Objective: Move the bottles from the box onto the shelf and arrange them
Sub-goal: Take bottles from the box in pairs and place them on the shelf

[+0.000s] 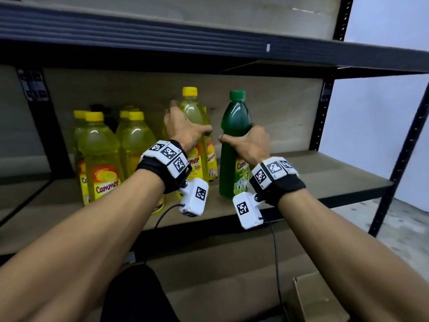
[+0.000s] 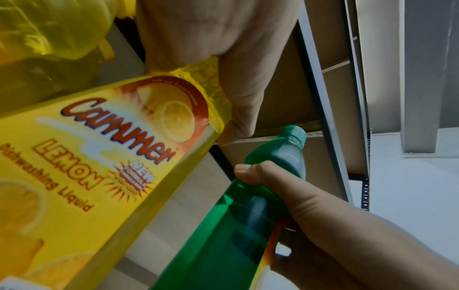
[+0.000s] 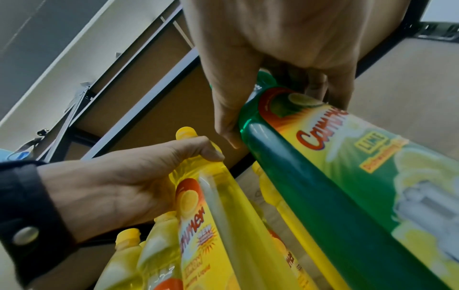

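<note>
Now our left hand (image 1: 185,129) grips a yellow bottle (image 1: 193,117) and our right hand (image 1: 249,145) grips the green bottle (image 1: 234,126), both upright, side by side on the shelf (image 1: 313,175).

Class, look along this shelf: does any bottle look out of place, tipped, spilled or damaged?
Only one oddity: the green bottle, gripped by the right hand, is the only green one seen among the yellow bottles. Nothing looks spilled, tipped or damaged.
</note>
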